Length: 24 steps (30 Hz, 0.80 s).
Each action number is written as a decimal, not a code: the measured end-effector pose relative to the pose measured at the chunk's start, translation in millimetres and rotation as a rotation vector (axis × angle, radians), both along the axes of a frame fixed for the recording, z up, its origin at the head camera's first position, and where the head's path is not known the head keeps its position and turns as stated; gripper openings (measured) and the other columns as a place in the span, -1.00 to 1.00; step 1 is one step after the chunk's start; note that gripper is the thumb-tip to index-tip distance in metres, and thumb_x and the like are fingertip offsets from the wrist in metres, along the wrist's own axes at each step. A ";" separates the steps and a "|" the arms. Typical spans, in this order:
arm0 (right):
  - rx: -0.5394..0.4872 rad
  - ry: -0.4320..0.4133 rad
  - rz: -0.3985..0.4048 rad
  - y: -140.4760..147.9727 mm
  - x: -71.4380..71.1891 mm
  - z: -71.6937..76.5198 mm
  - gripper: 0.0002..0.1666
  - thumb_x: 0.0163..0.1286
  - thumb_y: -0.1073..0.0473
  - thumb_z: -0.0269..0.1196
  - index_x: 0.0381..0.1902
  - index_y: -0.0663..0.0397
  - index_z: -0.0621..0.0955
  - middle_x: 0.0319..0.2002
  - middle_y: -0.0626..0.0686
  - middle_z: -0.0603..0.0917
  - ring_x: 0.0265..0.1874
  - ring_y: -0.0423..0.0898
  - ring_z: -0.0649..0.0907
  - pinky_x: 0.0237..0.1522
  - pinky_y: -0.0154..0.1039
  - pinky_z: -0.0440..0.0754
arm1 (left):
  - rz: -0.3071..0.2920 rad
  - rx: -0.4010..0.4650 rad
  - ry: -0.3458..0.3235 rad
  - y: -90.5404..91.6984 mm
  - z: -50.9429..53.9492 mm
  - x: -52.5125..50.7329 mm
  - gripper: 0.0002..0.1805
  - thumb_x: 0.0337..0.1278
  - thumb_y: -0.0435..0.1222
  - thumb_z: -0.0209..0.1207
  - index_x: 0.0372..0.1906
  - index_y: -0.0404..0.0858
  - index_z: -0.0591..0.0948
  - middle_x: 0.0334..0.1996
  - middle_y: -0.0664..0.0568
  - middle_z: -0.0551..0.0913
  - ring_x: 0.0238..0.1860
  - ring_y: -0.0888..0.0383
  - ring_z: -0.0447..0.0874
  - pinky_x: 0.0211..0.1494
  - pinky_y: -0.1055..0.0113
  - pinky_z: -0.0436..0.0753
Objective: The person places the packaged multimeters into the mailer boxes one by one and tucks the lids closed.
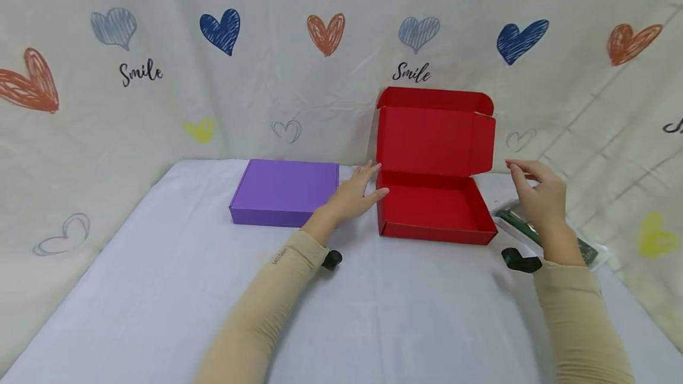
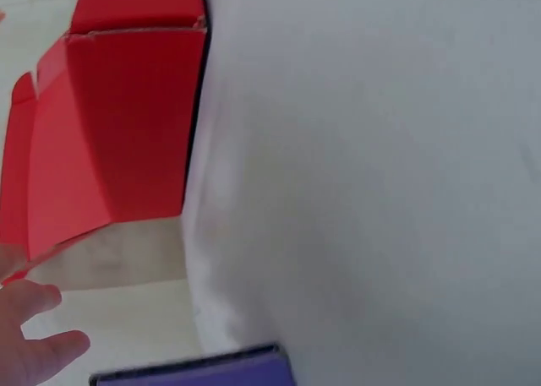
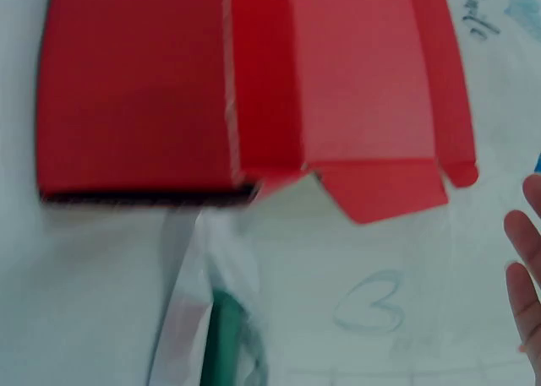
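While two boxes [image 1: 434, 233] [image 1: 290, 189] sit, left fingers [image 1: 362, 176] spread and right fingers [image 1: 535, 168] bend, holding nothing.

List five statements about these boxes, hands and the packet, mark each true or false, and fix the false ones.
1. The red box stands open. True.
2. The purple box stands open too. False: the purple box is closed.
3. The left hand has its fingers spread. True.
4. The green packet lies left of the purple box. False: the green packet lies right of the red box.
5. The right hand is raised. True.
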State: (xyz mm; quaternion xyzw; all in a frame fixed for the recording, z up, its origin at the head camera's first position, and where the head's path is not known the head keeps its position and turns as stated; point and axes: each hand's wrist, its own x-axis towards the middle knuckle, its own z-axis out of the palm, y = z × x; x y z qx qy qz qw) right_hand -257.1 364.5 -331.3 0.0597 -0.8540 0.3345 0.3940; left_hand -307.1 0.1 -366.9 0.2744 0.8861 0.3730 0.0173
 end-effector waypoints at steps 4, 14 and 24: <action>-0.012 -0.052 -0.053 16.6 -2.9 -6.4 -0.65 0.57 0.15 0.14 0.00 0.28 0.75 -0.20 -0.59 0.55 -0.22 -0.66 0.43 -0.17 -0.66 0.36 | 0.011 -0.067 -0.010 12.8 -4.4 -1.7 -0.17 0.52 0.16 -0.04 0.68 -0.06 0.00 0.67 0.01 -0.11 0.63 -0.16 -0.17 0.51 -0.36 -0.01; 0.172 -0.555 0.002 56.7 -4.2 -15.8 -0.30 0.65 -0.09 -0.04 0.43 0.39 0.37 0.32 0.57 0.34 0.29 0.52 0.30 0.23 0.45 0.34 | -0.003 -0.236 -0.156 20.7 -15.7 2.1 0.07 0.37 0.31 0.01 0.68 -0.05 -0.26 0.67 -0.05 -0.24 0.63 -0.18 -0.31 0.52 -0.37 -0.13; 0.291 -0.856 0.062 87.3 -10.4 -30.6 0.03 0.57 -0.27 -0.01 0.48 0.58 0.04 0.31 0.75 0.09 0.25 0.66 0.18 0.17 0.59 0.26 | -0.033 -0.301 -0.191 17.0 -18.7 4.6 0.19 0.24 0.34 0.14 0.68 0.02 -0.31 0.68 0.01 -0.26 0.64 -0.15 -0.27 0.52 -0.36 -0.10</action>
